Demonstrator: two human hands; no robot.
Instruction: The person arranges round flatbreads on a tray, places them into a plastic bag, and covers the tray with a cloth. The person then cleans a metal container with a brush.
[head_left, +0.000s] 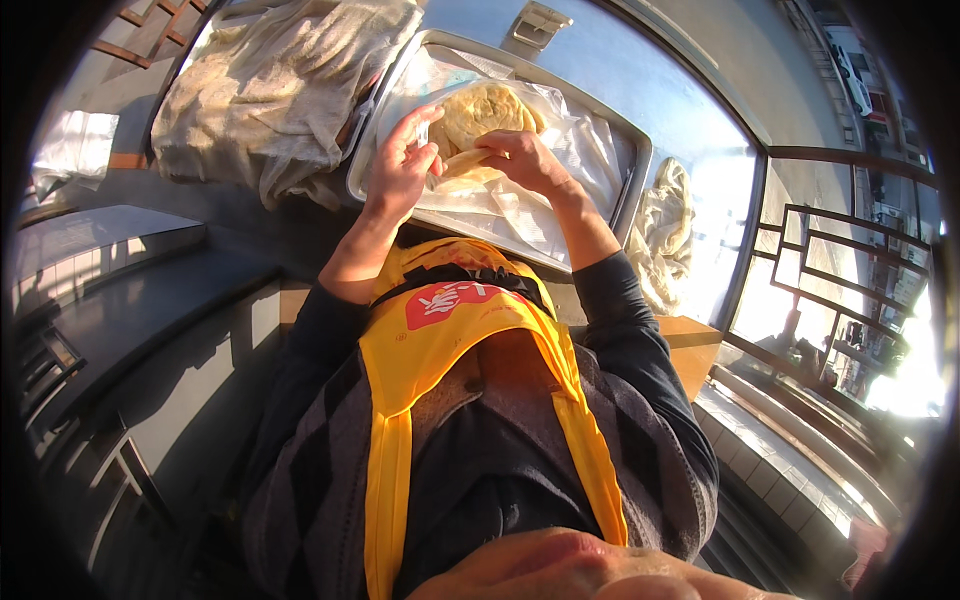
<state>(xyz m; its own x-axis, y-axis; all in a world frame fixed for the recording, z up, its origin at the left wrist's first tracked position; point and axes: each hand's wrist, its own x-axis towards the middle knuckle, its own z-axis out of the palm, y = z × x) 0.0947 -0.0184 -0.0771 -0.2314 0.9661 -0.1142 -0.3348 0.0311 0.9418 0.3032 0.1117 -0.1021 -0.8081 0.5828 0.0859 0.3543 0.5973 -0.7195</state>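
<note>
Round, layered golden flatbreads (480, 112) lie stacked on clear plastic (577, 139) inside a shallow metal tray (637, 161). My right hand (529, 161) pinches the near edge of a pale, folded flatbread (472, 163) between thumb and fingers. At the left of the stack, my left hand (405, 161) has a bit of the clear plastic between its raised fingers and thumb. Its fingertips are close to the folded piece; whether they touch it is hard to see. White ribbed liner sheets (525, 214) spread under the bread.
Left of the tray, a large cream cloth (277, 90) covers something. A crumpled cloth (664, 225) lies right of it. Behind the tray is a small metal-and-white object (538, 26). A cardboard box (686, 349) stands low right, beside a window with a dark lattice (847, 247).
</note>
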